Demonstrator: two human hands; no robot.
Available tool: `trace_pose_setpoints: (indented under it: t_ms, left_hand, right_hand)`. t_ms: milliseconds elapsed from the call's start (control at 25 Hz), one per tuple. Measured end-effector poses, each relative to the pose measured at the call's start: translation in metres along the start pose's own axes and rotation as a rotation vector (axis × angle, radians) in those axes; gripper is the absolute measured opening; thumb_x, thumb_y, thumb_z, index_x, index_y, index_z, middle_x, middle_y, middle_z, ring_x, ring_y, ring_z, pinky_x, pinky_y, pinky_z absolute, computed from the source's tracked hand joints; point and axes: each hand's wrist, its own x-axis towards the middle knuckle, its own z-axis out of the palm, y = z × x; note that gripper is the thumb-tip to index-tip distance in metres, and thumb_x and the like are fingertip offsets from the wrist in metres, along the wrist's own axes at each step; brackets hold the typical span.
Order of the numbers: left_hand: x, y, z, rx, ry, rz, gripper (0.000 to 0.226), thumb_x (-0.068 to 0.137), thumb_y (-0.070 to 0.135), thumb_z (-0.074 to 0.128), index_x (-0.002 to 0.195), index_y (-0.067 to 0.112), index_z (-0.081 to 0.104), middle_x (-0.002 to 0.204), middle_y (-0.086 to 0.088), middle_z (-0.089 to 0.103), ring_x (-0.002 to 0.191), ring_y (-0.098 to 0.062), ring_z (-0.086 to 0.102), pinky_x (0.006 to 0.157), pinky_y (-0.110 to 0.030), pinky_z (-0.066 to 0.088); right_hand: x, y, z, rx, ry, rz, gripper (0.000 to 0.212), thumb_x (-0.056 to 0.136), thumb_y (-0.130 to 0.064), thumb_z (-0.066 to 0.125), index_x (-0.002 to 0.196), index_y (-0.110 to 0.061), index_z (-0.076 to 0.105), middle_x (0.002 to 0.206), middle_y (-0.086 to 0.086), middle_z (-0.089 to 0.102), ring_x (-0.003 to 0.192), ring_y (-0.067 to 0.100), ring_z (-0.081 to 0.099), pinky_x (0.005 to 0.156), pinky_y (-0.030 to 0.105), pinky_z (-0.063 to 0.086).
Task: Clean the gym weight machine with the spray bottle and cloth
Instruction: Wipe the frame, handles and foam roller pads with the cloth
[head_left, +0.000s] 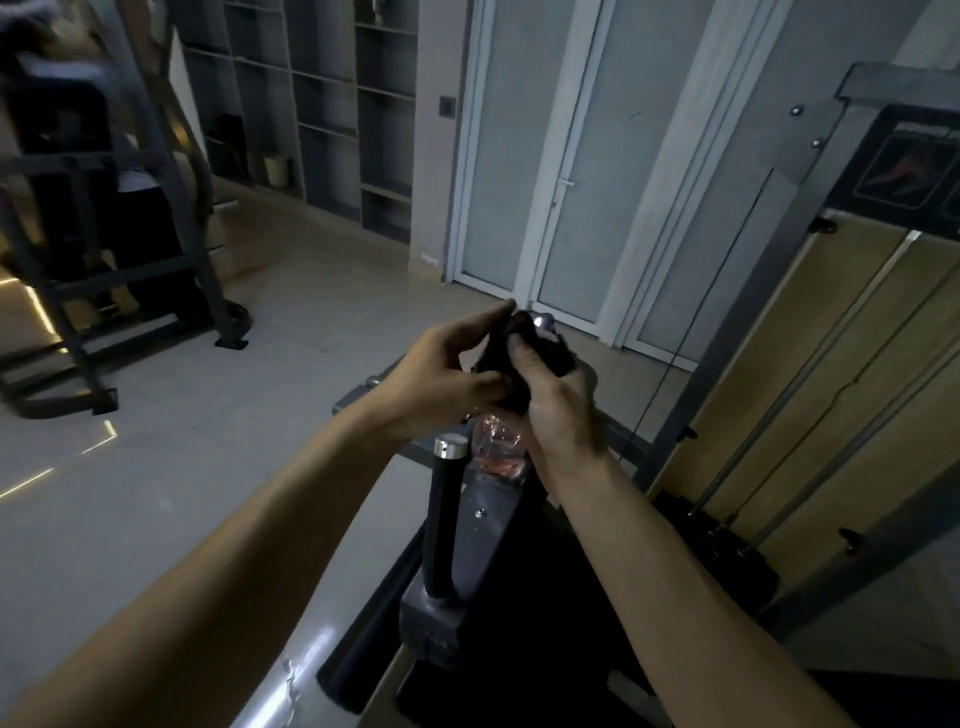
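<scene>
dim tiled floor (218, 431), grey shelving (332, 104), frosted glass doors (545, 156).

Ahead of me: a white-framed double door (498, 166) with frosted panels, handle (564, 185) near its centre stile. Left of it, a switch plate (447, 106) on the wall (434, 197), then a grey open-compartment shelving unit (332, 104) holding a pale bin (276, 170) in a low compartment. At far left, a separate dark steel exercise frame (119, 283) stands on the tiled floor (234, 415).
</scene>
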Motion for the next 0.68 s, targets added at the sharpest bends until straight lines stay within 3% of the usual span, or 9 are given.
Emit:
trace_pose_setpoints:
  t_ms: [40, 120, 200, 320, 400, 560, 680]
  left_hand:
    - [-0.011, -0.003, -0.004, 0.017, 0.061, -0.045, 0.074, 0.082, 0.0, 0.069, 0.151, 0.016, 0.047, 0.152, 0.001, 0.05, 0.132, -0.004, 0.053, 0.104, -0.028, 0.049]
    - [-0.035, -0.024, -0.014, 0.071, 0.337, -0.147, 0.054, 0.09, -0.008, 0.061, 0.137, 0.018, 0.06, 0.142, 0.002, 0.06, 0.112, 0.006, 0.061, 0.091, -0.015, 0.05]
    - [-0.061, -0.054, -0.017, 0.08, 0.473, -0.307, 0.038, 0.094, -0.006, 0.055, 0.116, 0.021, 0.072, 0.125, -0.002, 0.072, 0.101, -0.006, 0.069, 0.083, -0.02, 0.053]
    - [-0.091, -0.087, 0.004, 0.025, 0.402, -0.484, 0.039, 0.096, -0.008, 0.049, 0.107, 0.02, 0.074, 0.115, -0.001, 0.075, 0.107, -0.019, 0.07, 0.09, -0.034, 0.055]
    - [-0.098, -0.093, 0.017, -0.01, 0.374, -0.503, 0.041, 0.095, -0.011, 0.048, 0.109, 0.018, 0.073, 0.111, 0.002, 0.076, 0.105, -0.017, 0.071, 0.087, -0.032, 0.054]
    - [-0.097, -0.098, 0.024, -0.083, 0.407, -0.479, 0.04, 0.093, -0.019, 0.044, 0.104, 0.008, 0.071, 0.093, 0.0, 0.078, 0.089, -0.015, 0.075, 0.071, -0.024, 0.056]
    - [-0.098, -0.102, 0.022, -0.137, 0.397, -0.46, 0.043, 0.091, -0.023, 0.039, 0.112, 0.0, 0.069, 0.103, -0.008, 0.077, 0.09, -0.018, 0.076, 0.069, -0.023, 0.058]
  right_hand:
    - [-0.006, 0.007, -0.009, -0.007, 0.049, 0.004, 0.024, 0.1, -0.02, 0.066, 0.122, -0.012, 0.068, 0.11, 0.009, 0.077, 0.101, 0.026, 0.075, 0.084, 0.044, 0.063]
    - [-0.026, 0.028, -0.026, -0.123, 0.099, 0.053, 0.019, 0.1, -0.015, 0.066, 0.118, -0.013, 0.07, 0.102, 0.004, 0.077, 0.093, 0.021, 0.075, 0.079, 0.036, 0.063]
    - [-0.046, 0.056, -0.03, -0.332, 0.047, -0.004, 0.02, 0.098, -0.017, 0.068, 0.118, -0.019, 0.07, 0.107, -0.003, 0.076, 0.099, 0.008, 0.072, 0.089, 0.033, 0.06]
    - [-0.056, 0.092, -0.019, -0.677, 0.025, -0.367, 0.029, 0.096, -0.031, 0.069, 0.124, -0.025, 0.067, 0.128, -0.007, 0.062, 0.119, 0.003, 0.059, 0.1, 0.028, 0.054]
    - [-0.057, 0.107, -0.014, -0.832, 0.045, -0.514, 0.036, 0.095, -0.028, 0.071, 0.131, -0.023, 0.067, 0.129, 0.0, 0.052, 0.12, 0.008, 0.053, 0.098, 0.024, 0.054]
    - [-0.08, 0.135, -0.029, -1.107, 0.006, -0.621, 0.048, 0.09, -0.013, 0.072, 0.135, -0.026, 0.066, 0.122, 0.003, 0.048, 0.111, 0.016, 0.058, 0.085, 0.031, 0.062]
    - [-0.107, 0.164, -0.047, -1.161, -0.043, -0.562, 0.056, 0.086, -0.01, 0.079, 0.137, -0.028, 0.064, 0.121, 0.002, 0.049, 0.105, 0.02, 0.063, 0.078, 0.032, 0.063]
